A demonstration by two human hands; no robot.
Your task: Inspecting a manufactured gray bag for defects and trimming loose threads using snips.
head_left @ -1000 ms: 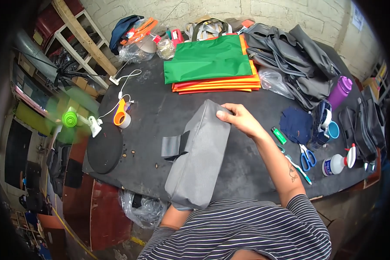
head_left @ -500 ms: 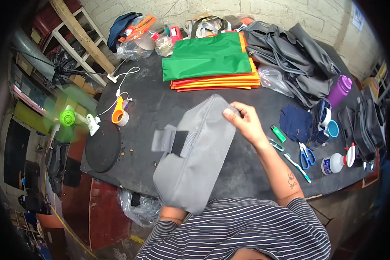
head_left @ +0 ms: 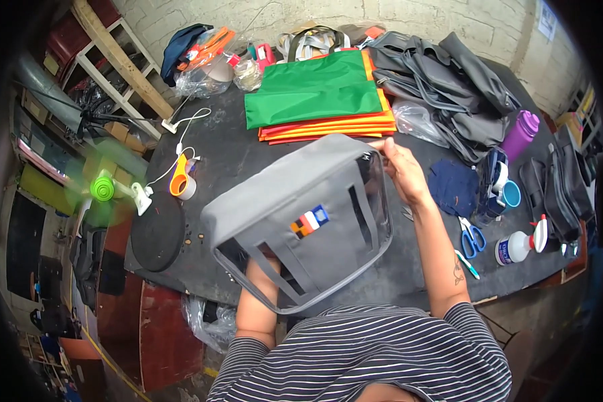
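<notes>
A boxy grey bag (head_left: 315, 248) hangs tilted above the table in front of me. Dark see-through strips, a zippered rim and a small multicoloured patch (head_left: 309, 222) show on its face. At the bag's upper right corner, my right hand (head_left: 403, 171) is closed on the edge, fingers partly behind it. My left forearm (head_left: 256, 295) runs up to the bag's lower left part, where the bag covers the hand. A bit of skin shows through the strip there, but the fingers are hidden.
Folded green and orange fabric (head_left: 315, 94) lies at the back, beside piled grey bags (head_left: 442, 80). On the right are blue scissors (head_left: 472, 238), a spray bottle (head_left: 516, 246), a purple bottle (head_left: 519, 136) and a toothbrush (head_left: 467, 264). A green fan (head_left: 102, 187) and tape dispenser (head_left: 183, 179) are left.
The grey bag has been turned over: its plain side with a strap faced me before, and now its patched face does. My right hand has shifted slightly right.
</notes>
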